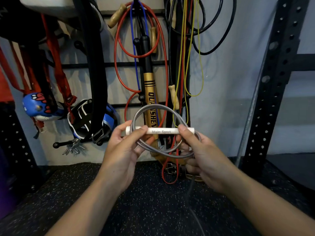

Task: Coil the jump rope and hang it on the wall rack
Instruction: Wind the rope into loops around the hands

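Observation:
The jump rope has a grey cord [153, 107] wound into loops and a white handle [161, 130] printed "Main Sport". The handle lies level across the loops. My left hand [125, 150] pinches the handle's left part and the coil. My right hand [202, 154] grips the handle's right end and the loops' right side. A loose stretch of cord [191, 189] trails down from my right hand toward the floor. The wall rack [119, 65], black bars with pegs, is straight ahead behind the coil.
On the rack hang a red rope [115, 53] with wooden handles, blue, yellow and black cords, a gold-and-black bat [150, 92], a black belt [95, 65] and blue boxing gloves [39, 106]. A black perforated steel upright [272, 86] stands right. Speckled rubber flooring [153, 210] lies below.

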The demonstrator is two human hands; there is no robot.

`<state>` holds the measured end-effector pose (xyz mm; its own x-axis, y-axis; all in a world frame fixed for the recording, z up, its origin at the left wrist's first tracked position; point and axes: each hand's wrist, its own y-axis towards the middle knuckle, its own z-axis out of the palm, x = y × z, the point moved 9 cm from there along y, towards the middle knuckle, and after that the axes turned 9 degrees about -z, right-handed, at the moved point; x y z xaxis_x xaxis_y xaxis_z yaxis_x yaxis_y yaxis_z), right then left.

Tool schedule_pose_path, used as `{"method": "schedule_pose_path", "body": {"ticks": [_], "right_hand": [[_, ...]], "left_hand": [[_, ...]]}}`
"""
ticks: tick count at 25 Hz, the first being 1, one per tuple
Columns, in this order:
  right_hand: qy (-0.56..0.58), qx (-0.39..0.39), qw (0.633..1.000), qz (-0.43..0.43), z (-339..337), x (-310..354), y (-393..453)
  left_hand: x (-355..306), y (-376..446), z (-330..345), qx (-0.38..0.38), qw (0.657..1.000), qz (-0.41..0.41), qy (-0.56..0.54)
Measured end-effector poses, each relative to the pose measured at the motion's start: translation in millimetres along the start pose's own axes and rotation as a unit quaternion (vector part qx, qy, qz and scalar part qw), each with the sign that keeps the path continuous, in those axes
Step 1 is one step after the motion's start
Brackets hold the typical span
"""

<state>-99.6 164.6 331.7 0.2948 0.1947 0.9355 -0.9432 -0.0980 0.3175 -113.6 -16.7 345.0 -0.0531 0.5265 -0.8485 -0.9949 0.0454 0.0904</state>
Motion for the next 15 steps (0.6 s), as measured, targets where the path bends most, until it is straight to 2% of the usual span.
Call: {"method": "schedule_pose_path", "body": {"ticks": [2, 4, 7, 10, 11, 14, 15], "right_hand": [[-0.069, 0.034, 0.997, -0.005, -7, 13, 5], [-0.202, 0.092, 0.975, -0.02, -8, 27, 6], [-0.339, 0.198, 0.919, -0.042, 5, 34, 3], [-0.396, 0.284, 0.871, -0.06, 26, 31, -1], [-0.401, 0.304, 0.862, -0.058, 30, 30, -3], [-0.427, 0.323, 0.843, -0.05, 33, 34, -7], [-0.438, 0.323, 0.837, -0.055, 32, 35, -7]], "left_hand": [[-5, 4, -7, 0.01, 0.995, -0.021, 0.099], [-20, 3, -6, 0.032, 0.959, 0.006, 0.281], [-34, -9, 24, 0.113, 0.854, 0.047, 0.505], [-8, -24, 53, 0.214, 0.761, 0.025, 0.612], [1, -27, 58, 0.231, 0.75, 0.019, 0.619], [16, -37, 63, 0.273, 0.772, -0.004, 0.575], [18, -38, 63, 0.278, 0.769, 0.006, 0.575]]}}
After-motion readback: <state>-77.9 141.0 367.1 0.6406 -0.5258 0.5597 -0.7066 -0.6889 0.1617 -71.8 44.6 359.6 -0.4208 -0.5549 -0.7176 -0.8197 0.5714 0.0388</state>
